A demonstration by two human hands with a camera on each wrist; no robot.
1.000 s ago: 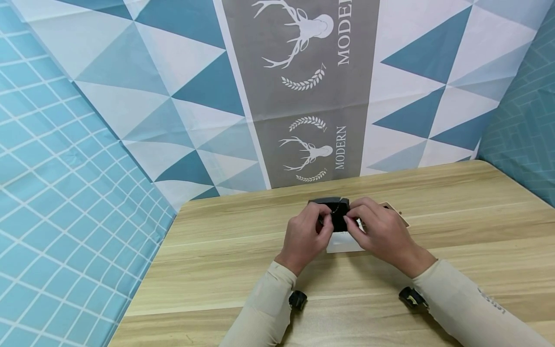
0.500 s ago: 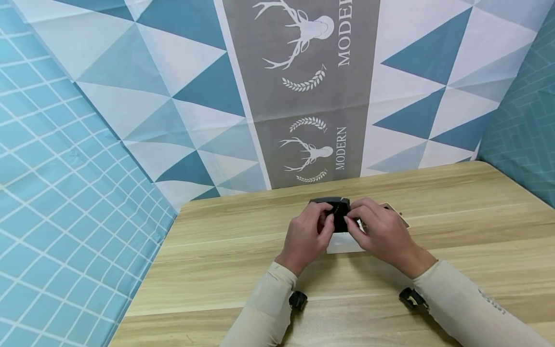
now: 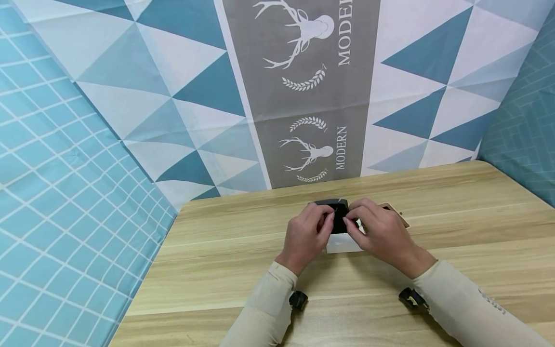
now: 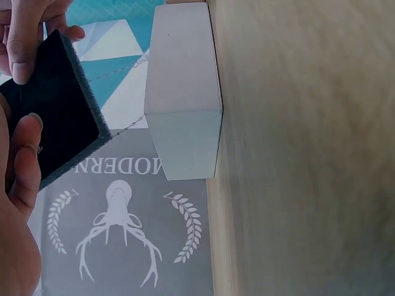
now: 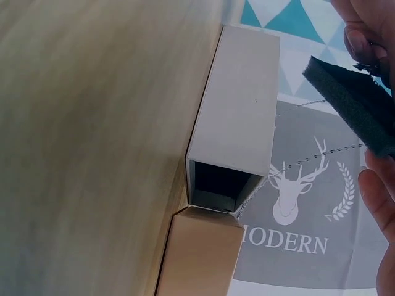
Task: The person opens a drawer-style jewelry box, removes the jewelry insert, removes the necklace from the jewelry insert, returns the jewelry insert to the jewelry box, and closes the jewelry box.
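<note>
A black foam pad with a velvety face (image 3: 340,224) is held upright between both hands. My right hand (image 3: 383,231) pinches its right edge, the thumb lying on the dark face. At the pad's left side, the thumb and forefinger of my left hand (image 3: 305,233) pinch a fine necklace chain; a small shiny bit shows near that thumb in the left wrist view. More of the necklace (image 5: 315,157) runs in two thin strands from behind the pad toward a white box (image 3: 344,243). In the right wrist view this box's near end is open and dark inside.
Touching the white box is a tan box (image 5: 200,256), which also shows beyond my right hand in the head view. Both lie on the wooden table (image 3: 208,270). Patterned wall covering (image 3: 303,106) rises behind the table's back edge.
The chain strand across the pad's face, plain to see earlier, is now mostly out of sight. The pad's top has shifted slightly. Both hands remain nearly in place.
</note>
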